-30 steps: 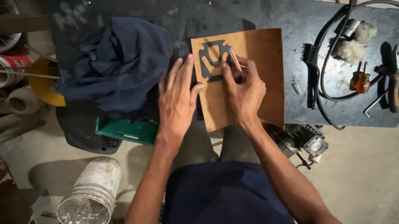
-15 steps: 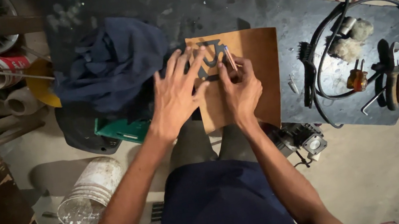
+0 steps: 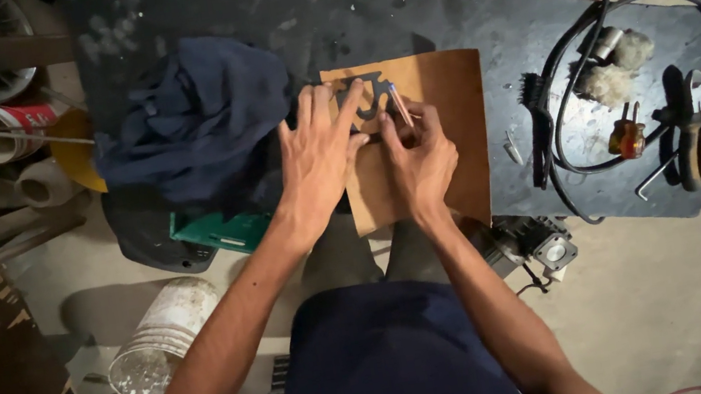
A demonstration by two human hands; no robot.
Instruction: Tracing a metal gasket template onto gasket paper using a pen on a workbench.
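Lying under both hands (image 3: 368, 161) — brown sheet (image 3: 450, 129)

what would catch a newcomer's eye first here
Both hands meet mid-bench on a brown sheet: the left hand presses a dark flat cutout onto it, and the right hand holds a pen against the cutout's edge. A crumpled dark blue cloth lies to the left.

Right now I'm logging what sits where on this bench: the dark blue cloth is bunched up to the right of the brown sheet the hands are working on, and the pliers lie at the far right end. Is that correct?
Not quite. The dark blue cloth is bunched up to the left of the brown sheet, not the right, as the head view shows. The pliers do lie at the far right end.
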